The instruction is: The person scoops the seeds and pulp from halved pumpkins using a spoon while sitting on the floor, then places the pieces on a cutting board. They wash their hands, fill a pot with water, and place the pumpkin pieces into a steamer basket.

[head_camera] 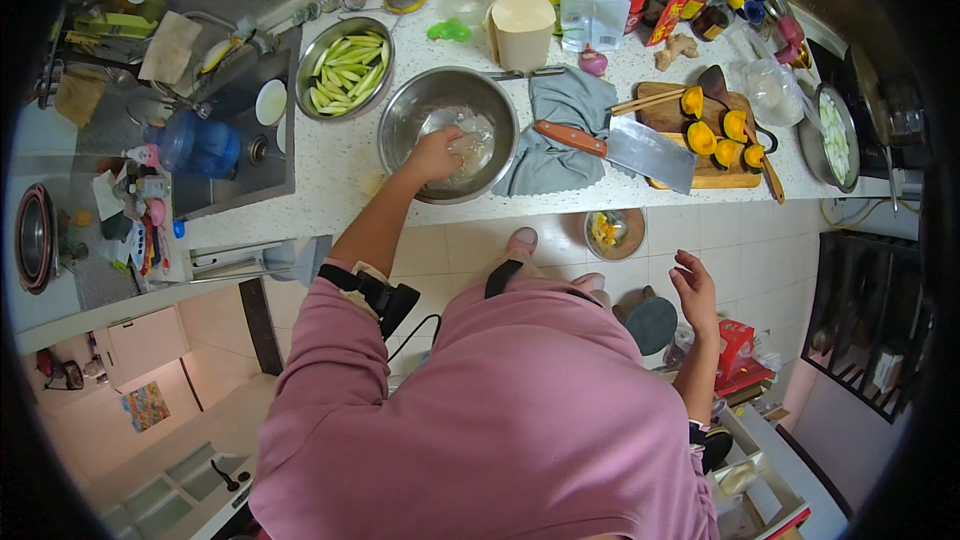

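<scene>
My left hand (437, 154) reaches down into a large stainless steel bowl (397, 101) on the counter. Its fingers point into a whitish, wet-looking substance (474, 141) at the bottom, and whether they grip anything is hidden. Down at my side, well below the counter edge, hangs my right hand (694, 289), empty with its fingers apart. Left of the bowl stands a metal basin (302, 82) of cut green vegetable strips (349, 71). To its right, a cleaver (651, 154) with a wooden handle lies partly over a grey cloth (574, 97) and a wooden cutting board (660, 94).
Orange-fleshed pumpkin pieces (701, 139), chopsticks (649, 101) and a wooden-handled spatula (775, 178) rest on the board. A pan (853, 172) with pale green slices sits far right. The sink (281, 165) holds a blue jug (210, 146). Bottles and packets (596, 15) crowd the back. A waste bin (637, 240) stands on the floor.
</scene>
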Motion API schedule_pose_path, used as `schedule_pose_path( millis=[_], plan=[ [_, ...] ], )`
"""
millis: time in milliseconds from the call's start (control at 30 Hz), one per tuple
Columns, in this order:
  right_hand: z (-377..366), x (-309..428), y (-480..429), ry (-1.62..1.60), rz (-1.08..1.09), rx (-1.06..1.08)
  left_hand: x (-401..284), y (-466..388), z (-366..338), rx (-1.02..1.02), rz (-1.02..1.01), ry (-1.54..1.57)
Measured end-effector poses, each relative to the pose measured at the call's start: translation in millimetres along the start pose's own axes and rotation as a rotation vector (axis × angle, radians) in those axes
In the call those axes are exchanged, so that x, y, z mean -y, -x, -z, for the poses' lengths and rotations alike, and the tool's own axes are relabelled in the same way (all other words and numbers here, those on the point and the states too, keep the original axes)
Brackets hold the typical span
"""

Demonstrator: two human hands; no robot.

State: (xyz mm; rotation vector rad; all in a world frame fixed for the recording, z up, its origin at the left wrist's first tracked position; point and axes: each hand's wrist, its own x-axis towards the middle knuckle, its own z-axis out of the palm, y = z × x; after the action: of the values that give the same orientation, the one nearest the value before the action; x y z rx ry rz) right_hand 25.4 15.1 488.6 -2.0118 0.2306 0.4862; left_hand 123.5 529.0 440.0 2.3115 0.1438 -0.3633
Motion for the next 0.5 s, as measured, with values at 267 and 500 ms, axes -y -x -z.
schedule_pose_path(
  millis=[267,500],
  plan=[
    [-6.7,7.4,0.9,0.005,-0.008,0.007,3.0,4.6,20.7,0.083,0.198,0.577],
    [-9.9,6.9,0.8,-0.007,0.003,0.013,-5.0,2.9,23.6,0.032,0.271,0.895]
  ],
)
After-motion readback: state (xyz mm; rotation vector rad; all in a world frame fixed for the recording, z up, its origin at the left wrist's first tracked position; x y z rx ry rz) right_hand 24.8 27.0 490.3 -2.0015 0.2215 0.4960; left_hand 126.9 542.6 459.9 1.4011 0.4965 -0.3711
